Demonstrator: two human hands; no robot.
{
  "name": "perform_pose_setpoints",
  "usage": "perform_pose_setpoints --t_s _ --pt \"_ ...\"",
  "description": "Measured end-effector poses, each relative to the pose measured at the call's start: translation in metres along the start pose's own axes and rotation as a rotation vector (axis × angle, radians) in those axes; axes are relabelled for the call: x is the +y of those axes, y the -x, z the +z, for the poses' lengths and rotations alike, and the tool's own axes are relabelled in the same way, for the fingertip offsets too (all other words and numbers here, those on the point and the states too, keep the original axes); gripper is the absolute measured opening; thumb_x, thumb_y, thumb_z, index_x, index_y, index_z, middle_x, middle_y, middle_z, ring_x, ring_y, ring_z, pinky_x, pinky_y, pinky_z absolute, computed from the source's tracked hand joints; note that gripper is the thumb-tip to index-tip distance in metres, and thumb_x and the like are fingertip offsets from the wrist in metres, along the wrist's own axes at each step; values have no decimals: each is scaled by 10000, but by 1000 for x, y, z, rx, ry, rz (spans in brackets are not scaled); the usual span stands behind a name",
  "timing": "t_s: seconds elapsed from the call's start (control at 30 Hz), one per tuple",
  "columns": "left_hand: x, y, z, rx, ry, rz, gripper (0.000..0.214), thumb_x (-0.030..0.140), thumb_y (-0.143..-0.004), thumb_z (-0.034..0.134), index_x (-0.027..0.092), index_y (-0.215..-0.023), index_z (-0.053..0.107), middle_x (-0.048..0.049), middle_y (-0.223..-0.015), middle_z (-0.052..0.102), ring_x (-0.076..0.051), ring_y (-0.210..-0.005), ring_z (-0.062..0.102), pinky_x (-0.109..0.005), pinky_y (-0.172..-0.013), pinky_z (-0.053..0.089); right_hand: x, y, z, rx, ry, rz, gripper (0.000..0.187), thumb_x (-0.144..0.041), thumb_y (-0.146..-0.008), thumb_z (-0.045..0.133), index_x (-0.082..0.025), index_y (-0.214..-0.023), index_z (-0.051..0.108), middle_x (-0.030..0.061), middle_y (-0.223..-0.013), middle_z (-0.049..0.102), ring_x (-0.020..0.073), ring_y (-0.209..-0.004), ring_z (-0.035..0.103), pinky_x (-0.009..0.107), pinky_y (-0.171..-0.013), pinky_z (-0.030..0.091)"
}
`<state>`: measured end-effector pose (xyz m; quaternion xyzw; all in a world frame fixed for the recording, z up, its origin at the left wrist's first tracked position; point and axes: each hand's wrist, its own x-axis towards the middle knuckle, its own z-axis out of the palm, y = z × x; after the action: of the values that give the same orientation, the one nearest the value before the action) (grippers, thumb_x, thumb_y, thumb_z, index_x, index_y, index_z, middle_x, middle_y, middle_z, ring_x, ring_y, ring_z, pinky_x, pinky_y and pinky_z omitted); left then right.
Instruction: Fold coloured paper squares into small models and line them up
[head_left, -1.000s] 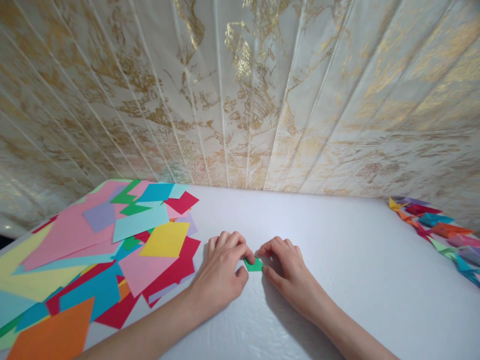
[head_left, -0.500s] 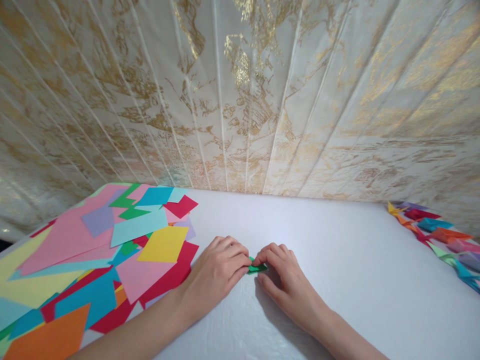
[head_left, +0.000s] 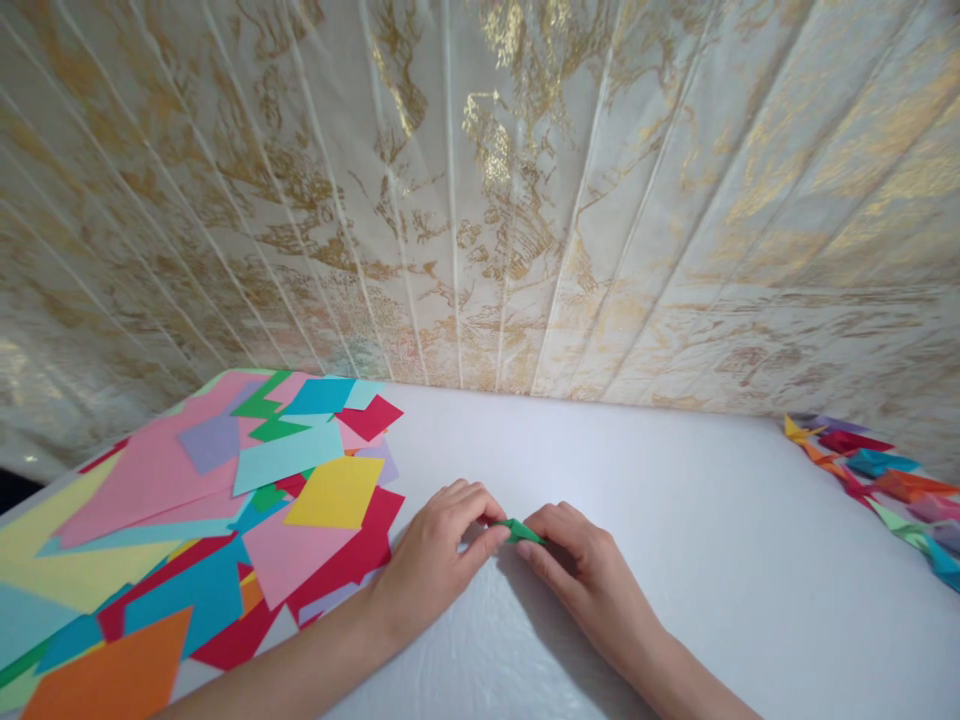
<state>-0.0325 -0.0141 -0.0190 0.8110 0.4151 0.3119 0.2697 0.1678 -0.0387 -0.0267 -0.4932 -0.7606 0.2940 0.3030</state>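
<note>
Plainly, we face a pale, gold-patterned pleated curtain (head_left: 495,220) behind a glossy white tabletop (head_left: 712,530). Overlapping flat multicoloured paper sheets (head_left: 217,500) cover its left side; a cluster of small folded multicoloured paper shapes (head_left: 896,487) sits far right. Between these, our left hand (head_left: 450,535) and right hand (head_left: 589,560) each pinch, thumb against finger, opposite ends of a small folded green paper piece (head_left: 519,531). We judge this a shaping fold; the next move calls for light, even finger pressure.
</note>
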Motion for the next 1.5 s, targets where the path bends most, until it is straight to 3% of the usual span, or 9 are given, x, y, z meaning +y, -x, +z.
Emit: perform_pose_setpoints --t_s 0.1,0.2,0.33,0.53,0.7,0.9,1.2,1.37,1.5 --pt "0 0 -1 -14 -10 2 133 164 -951 581 199 -825 557 12 -827 593 -184 -837 544 -297 -758 387 -2 0 -1 8 -39 -59 91 -231 -967 580 -222 -917 655 14 -840 648 199 -815 560 307 -750 413" --pt "4 1 -1 -31 0 15 130 179 -944 577 203 -819 553 16 -825 590 -184 -837 534 -305 -773 377 -3 0 -3 68 -45 -103 185 -238 -999 527 -221 -864 653 8 -785 615 187 -773 552 298 -722 403" --pt "8 2 1 -17 164 -96 134 246 -959 549 207 -832 552 19 -827 575 -166 -809 547 -275 -714 392 -3 1 -3 133 -70 -85 245 -266 -1011 504 -215 -797 611 -2 -738 564 175 -726 531 283 -677 393" --pt "6 -1 0 56 317 -178 209 347 -966 529 209 -809 547 24 -783 573 -158 -769 553 -269 -732 417 -7 1 3 18 -57 -80 194 -214 -991 490 -220 -810 560 6 -800 576 186 -779 517 297 -720 409" --pt "5 0 1 -16 279 -153 173 309 -939 572 208 -799 584 26 -769 603 -154 -746 567 -258 -695 410 -8 0 1 38 -177 -27 82 -238 -975 526 -234 -1000 605 20 -919 615 187 -841 551 303 -761 429" --pt "10 1 2 -44 339 -161 171 338 -949 580 210 -836 589 24 -834 621 -152 -790 585 -259 -727 422 -11 -1 -1 93 -301 14 175 -299 -948 566 -219 -795 592 -8 -784 565 161 -726 525 276 -688 413" --pt "17 0 0 -80 421 -194 40 253 -892 589 220 -912 601 29 -896 645 -158 -865 597 -269 -803 437 -9 0 3 125 -518 33 202 -359 -936 592 -218 -792 589 11 -832 573 173 -785 550 281 -709 440" --pt "18 1 2 -99 491 -210 210 162 -840 560 229 -1037 591 4 -1027 673 -181 -992 616 -300 -901 451 -7 -1 3 163 -467 15 211 -364 -920 621 -222 -764 625 17 -847 551 188 -830 539 299 -738 435" --pt "19 2 1 -79 509 -190 211 149 -824 557 228 -1016 600 5 -1000 667 -180 -980 608 -296 -887 451 -7 0 3 154 -457 28 201 -351 -926 605 -221 -773 611 17 -847 549 193 -828 544 312 -746 435"
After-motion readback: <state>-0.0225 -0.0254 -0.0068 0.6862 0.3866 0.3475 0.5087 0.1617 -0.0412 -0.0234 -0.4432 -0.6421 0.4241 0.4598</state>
